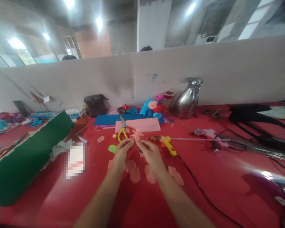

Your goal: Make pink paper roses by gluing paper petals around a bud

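Between my two hands, over the middle of the table, is a small pink paper flower [137, 135]. My left hand [122, 152] pinches its left side, and my right hand [150, 154] pinches its right side. Just beyond them lie scissors [122, 130] with yellow and orange handles, resting partly on folded pink paper [147, 124]. Right of my right hand is a yellow glue gun [168, 145] with a long glue stick out of its back. Loose pink paper petals [134, 173] lie under and around my wrists.
A green box [33, 158] stands at left. Finished paper flowers [152, 108], a jar [168, 97] and a steel jug [188, 98] line the partition. At right lie a pink glue gun [210, 133] and a black strap-like object [249, 122]. A black cord [199, 183] crosses the table.
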Demonstrator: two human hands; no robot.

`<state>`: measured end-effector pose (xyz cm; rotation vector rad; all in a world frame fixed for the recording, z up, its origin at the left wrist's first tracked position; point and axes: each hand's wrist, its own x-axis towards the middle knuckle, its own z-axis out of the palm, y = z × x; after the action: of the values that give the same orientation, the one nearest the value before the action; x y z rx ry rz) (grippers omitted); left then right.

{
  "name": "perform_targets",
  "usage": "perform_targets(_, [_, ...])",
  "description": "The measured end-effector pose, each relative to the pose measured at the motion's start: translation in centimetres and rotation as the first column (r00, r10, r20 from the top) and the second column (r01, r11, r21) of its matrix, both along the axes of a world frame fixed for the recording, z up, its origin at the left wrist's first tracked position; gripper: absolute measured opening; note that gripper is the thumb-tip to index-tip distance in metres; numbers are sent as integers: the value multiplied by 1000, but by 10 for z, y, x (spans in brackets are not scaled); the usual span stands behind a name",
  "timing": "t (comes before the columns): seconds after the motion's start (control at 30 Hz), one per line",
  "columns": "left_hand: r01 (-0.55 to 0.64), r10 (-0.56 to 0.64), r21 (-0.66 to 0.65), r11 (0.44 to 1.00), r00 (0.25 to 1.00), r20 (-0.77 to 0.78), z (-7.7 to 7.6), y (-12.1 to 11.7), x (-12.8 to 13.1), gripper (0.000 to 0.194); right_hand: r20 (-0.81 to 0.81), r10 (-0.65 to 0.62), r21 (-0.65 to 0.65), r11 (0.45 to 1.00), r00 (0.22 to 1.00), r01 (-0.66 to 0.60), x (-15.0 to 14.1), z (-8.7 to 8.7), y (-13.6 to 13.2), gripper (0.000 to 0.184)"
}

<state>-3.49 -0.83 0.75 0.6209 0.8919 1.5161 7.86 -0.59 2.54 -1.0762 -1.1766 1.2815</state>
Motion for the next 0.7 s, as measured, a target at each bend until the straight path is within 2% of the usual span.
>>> perform_targets(0.2, [-4, 4, 9, 1000, 1000, 11, 2, 0, -1, 16, 56, -4, 26, 1000, 998, 3, -3, -3, -2, 23])
perform_targets(0.5, [-70, 80, 94, 993, 990, -116, 2, -1, -1, 15, 162, -40, 169, 986, 986, 12, -4, -5, -5, 21])
perform_targets(0.7, [-119, 136, 105, 987, 974, -180, 3, -2, 2, 20, 185, -51, 192, 981, 981, 15, -5, -7, -6, 21])
